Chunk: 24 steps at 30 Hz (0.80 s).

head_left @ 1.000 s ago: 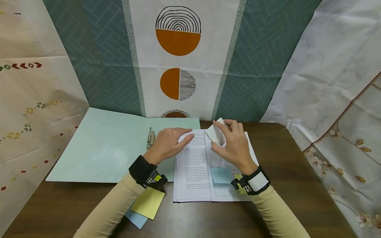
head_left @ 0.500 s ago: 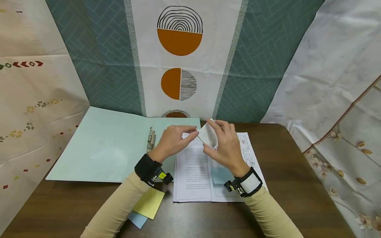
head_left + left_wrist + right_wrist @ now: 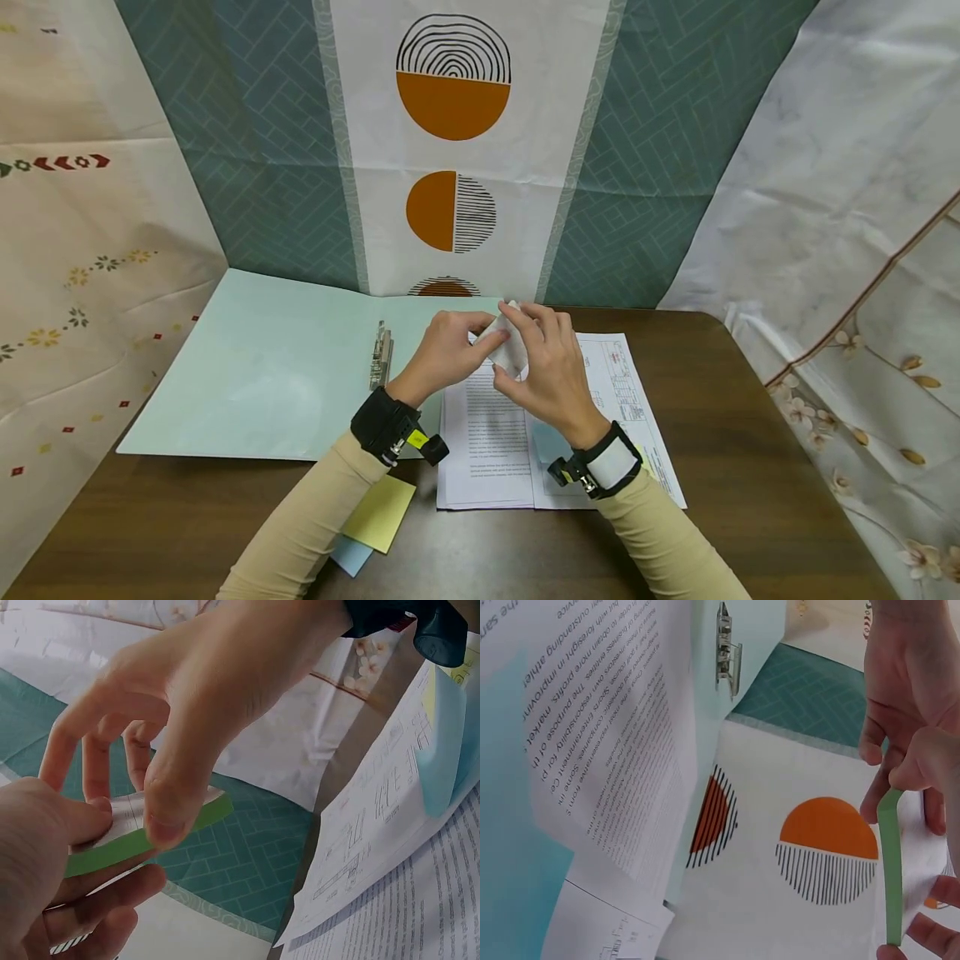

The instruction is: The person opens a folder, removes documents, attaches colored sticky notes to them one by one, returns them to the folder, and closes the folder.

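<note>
Both hands meet in the middle of the head view, above the printed papers (image 3: pixel 487 450). Between them is a small pad, white-faced (image 3: pixel 511 354) with a green edge (image 3: pixel 120 850), resembling a sticky-note pad. My right hand (image 3: pixel 551 362) pinches it by opposite edges, forefinger at the top and thumb below. My left hand (image 3: pixel 450 350) grips its left side, thumb on the white face and fingers behind. In the right wrist view the pad's green edge (image 3: pixel 892 870) stands nearly upright among the fingers of both hands.
A pale green folder (image 3: pixel 262 375) lies open at left, with a metal clip (image 3: pixel 381 358). A blue note (image 3: pixel 547 450) sits on the right-hand page. Yellow (image 3: pixel 381 512) and blue (image 3: pixel 350 554) squares lie on the brown table (image 3: pixel 735 433). Patterned fabric (image 3: pixel 645 167) hangs behind.
My right hand has carried the pad leftward. My left hand has moved slightly right, from apart from the pad to gripping its left side.
</note>
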### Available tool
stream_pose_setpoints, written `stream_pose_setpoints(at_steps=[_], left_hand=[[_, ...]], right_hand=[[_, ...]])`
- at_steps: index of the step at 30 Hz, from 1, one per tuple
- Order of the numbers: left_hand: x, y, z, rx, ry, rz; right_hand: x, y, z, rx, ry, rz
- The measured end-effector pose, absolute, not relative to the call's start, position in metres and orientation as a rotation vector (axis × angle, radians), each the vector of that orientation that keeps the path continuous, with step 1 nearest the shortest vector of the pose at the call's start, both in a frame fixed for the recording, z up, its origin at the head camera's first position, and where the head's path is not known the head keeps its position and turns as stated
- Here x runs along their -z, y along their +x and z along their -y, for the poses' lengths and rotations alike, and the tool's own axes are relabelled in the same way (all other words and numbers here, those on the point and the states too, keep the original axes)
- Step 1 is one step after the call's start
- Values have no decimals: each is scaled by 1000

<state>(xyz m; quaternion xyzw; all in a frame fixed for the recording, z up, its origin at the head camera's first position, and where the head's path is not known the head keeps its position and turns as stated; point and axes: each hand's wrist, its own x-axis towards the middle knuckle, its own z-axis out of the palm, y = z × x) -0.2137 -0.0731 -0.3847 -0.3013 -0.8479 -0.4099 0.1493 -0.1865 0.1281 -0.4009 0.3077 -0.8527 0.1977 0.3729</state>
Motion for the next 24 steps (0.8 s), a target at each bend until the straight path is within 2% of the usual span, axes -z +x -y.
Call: stream_pose_setpoints(at_steps=[9, 17, 24], left_hand=[[384, -214, 76, 1133, -809, 2415], [382, -214, 91, 792, -817, 2426], [379, -209, 87, 617, -894, 2381]], right_hand=[[394, -186, -132, -545, 779, 2211], [375, -193, -157, -764, 721, 2245], [373, -190, -155, -841, 740, 2323]])
